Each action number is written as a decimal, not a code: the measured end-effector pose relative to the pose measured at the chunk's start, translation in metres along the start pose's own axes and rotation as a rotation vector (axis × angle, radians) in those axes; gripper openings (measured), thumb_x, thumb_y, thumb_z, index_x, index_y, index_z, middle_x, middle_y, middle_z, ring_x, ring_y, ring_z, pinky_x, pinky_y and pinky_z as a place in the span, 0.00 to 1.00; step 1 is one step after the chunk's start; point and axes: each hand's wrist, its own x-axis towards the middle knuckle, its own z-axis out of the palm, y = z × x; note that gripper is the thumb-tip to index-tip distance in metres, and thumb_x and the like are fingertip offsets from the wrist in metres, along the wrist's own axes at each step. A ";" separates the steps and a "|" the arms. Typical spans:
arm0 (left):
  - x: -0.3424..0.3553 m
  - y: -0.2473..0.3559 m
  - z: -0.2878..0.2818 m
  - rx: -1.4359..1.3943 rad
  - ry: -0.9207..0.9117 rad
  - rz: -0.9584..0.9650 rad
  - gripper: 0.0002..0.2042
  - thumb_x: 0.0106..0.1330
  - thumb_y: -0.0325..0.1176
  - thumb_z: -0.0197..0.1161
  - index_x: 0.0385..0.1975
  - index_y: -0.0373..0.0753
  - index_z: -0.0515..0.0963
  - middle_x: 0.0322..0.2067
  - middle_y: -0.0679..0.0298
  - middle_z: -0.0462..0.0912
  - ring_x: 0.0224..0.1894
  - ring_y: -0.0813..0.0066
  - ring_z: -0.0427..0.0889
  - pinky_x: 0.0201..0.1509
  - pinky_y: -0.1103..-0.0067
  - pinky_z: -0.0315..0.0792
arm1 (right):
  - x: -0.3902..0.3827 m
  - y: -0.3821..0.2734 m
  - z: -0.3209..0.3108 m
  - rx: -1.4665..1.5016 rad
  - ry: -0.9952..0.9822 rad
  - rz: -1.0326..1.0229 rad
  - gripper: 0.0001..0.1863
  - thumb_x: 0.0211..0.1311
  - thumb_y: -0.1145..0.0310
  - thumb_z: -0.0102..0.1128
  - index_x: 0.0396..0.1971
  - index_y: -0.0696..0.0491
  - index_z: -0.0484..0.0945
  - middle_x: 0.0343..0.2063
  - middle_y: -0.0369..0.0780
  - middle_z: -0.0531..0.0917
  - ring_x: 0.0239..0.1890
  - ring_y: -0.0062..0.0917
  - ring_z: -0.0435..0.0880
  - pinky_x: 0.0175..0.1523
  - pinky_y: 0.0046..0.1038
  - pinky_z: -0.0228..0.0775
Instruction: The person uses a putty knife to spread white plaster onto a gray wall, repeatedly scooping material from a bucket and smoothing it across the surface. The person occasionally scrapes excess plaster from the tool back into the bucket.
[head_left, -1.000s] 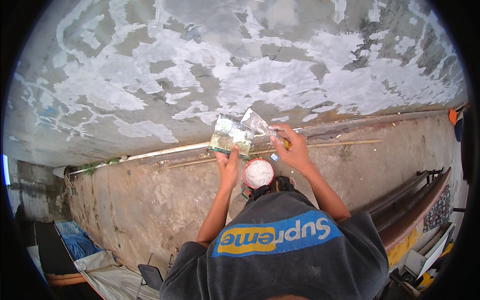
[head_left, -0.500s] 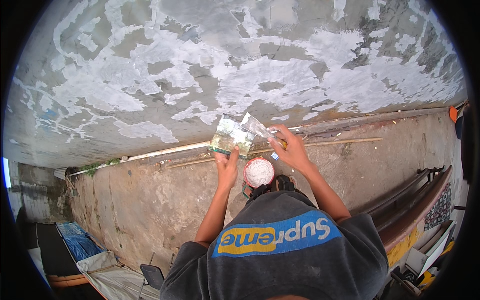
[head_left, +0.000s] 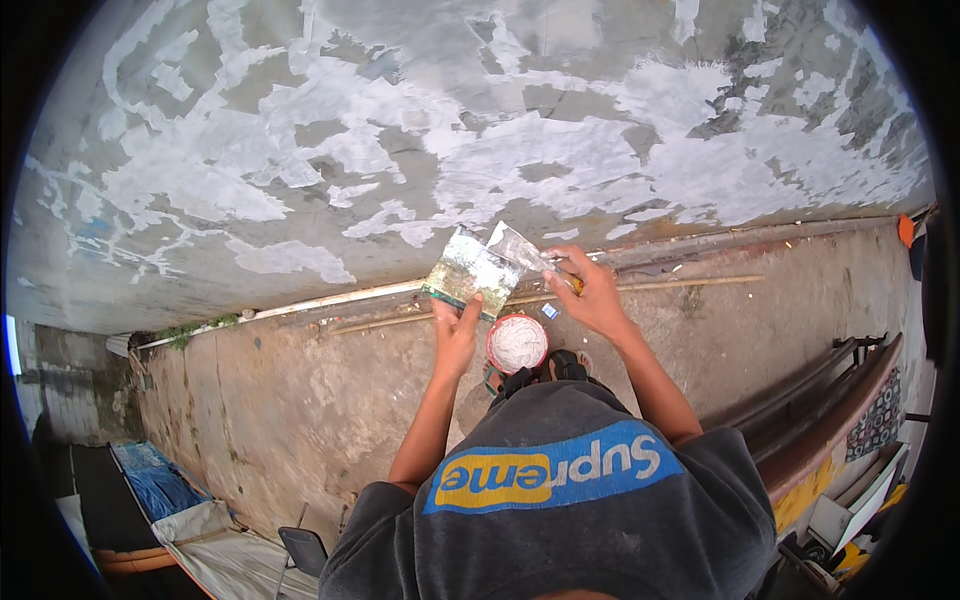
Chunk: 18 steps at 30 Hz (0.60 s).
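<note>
My left hand (head_left: 458, 335) is closed on the green-edged handle side of a wide, shiny metal filling knife (head_left: 470, 268), thumb on its near edge. In my right hand (head_left: 592, 298) is a putty knife (head_left: 518, 246) with a whitish, smeared blade and a partly hidden yellowish handle. Its blade lies against or just over the right edge of the wide one; I cannot tell whether they touch. Below both blades, a red-rimmed bucket (head_left: 491, 347) of white putty (head_left: 519, 343) stands on the ground by my feet. Ahead rises a grey wall (head_left: 420, 160) with white putty patches.
A long thin pole (head_left: 690, 284) lies along the wall's foot, near a white pipe (head_left: 330, 303). To the right stands a brown wooden bench (head_left: 820, 405). A dark chair (head_left: 303, 550) and a blue tarp (head_left: 160, 483) are at the lower left.
The wide blade has tilted and shifted slightly right. My right hand has moved slightly right and down with the putty knife. Both tools remain held.
</note>
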 end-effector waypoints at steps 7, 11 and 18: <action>0.009 0.011 0.000 -0.017 0.051 0.033 0.30 0.67 0.25 0.56 0.66 0.36 0.49 0.58 0.56 0.66 0.58 0.72 0.67 0.61 0.75 0.62 | -0.003 0.020 -0.013 -0.050 -0.051 -0.105 0.17 0.60 0.62 0.63 0.49 0.47 0.75 0.28 0.46 0.84 0.30 0.42 0.85 0.35 0.32 0.74; 0.015 0.021 -0.002 -0.016 -0.018 0.035 0.31 0.65 0.23 0.57 0.67 0.39 0.50 0.58 0.58 0.66 0.59 0.70 0.67 0.62 0.73 0.62 | -0.008 0.023 -0.027 -0.126 -0.184 0.035 0.17 0.59 0.61 0.62 0.48 0.45 0.75 0.27 0.48 0.84 0.32 0.45 0.85 0.37 0.35 0.74; 0.014 0.025 0.007 0.076 -0.109 0.034 0.30 0.67 0.22 0.55 0.66 0.34 0.48 0.59 0.55 0.66 0.59 0.70 0.68 0.63 0.75 0.61 | -0.003 0.015 -0.025 -0.136 -0.196 -0.033 0.18 0.58 0.61 0.63 0.49 0.47 0.75 0.30 0.51 0.84 0.33 0.48 0.84 0.38 0.37 0.75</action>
